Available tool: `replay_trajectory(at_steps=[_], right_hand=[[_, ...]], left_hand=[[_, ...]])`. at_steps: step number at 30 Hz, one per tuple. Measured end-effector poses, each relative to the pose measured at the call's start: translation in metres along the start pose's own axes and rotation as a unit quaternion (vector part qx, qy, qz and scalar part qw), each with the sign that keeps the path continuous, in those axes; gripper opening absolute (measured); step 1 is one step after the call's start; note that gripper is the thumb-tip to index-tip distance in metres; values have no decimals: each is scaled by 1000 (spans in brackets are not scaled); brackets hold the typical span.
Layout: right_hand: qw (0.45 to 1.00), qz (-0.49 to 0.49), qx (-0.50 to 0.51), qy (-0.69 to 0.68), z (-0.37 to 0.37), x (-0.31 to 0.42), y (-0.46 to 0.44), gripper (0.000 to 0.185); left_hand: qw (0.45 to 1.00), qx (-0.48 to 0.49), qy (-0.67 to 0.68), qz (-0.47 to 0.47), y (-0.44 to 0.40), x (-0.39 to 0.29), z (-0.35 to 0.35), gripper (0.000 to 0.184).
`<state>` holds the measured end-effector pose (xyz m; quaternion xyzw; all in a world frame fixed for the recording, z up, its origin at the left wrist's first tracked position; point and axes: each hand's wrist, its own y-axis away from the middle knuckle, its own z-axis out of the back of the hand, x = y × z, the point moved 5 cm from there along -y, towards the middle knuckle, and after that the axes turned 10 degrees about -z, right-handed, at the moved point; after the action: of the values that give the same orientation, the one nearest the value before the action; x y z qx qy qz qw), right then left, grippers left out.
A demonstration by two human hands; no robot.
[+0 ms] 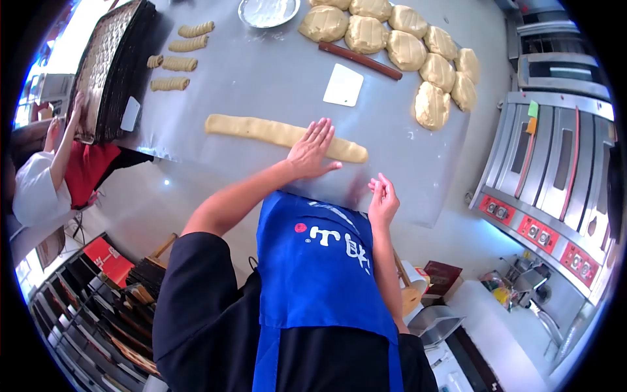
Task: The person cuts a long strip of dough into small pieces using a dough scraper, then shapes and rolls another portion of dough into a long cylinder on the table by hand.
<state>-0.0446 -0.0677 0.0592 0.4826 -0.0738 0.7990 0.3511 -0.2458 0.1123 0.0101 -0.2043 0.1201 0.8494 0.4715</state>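
A long pale strip of dough (251,127) lies across the metal worktable. My left hand (311,149) rests flat on its right part, palm down, fingers stretched out. Near the table's front edge, right of the strip's end, I hold my right hand (384,199) raised, its fingers loosely bent and apart, with nothing seen in them. Beyond the strip lie a white dough scraper (343,85) and a brown rolling pin (360,61). Several large dough lumps (366,34) sit at the back right.
Several ridged dough rolls (179,63) lie at the left, beside stacked dark trays (108,72) and another white card (130,114). A bowl of flour (268,10) stands at the back. Another person's arm (64,140) touches the trays. Ovens (548,176) stand at the right.
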Motion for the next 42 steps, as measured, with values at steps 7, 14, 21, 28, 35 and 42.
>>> replay_trajectory(at_steps=[7, 14, 21, 28, 35, 42], right_hand=[[1000, -16, -16, -15, -7, 3, 7, 27], [1000, 3, -24, -1, -14, 9, 11, 28], [999, 19, -44, 24, -5, 26, 18, 30], [997, -3, -62, 34, 5, 9, 26, 30], [998, -3, -27, 53, -22, 18, 27, 28], [974, 134, 30, 180, -56, 46, 37, 30]], left_hand=[[995, -51, -53, 73, 35, 61, 30, 102], [975, -121, -103, 157, 76, 129, 46, 97], [947, -160, -169, 222, 112, 181, 67, 98], [919, -190, -209, 275, 142, 211, 86, 93], [965, -193, -114, 134, 50, 114, 92, 88], [996, 21, -16, -85, 35, 66, 20, 117]])
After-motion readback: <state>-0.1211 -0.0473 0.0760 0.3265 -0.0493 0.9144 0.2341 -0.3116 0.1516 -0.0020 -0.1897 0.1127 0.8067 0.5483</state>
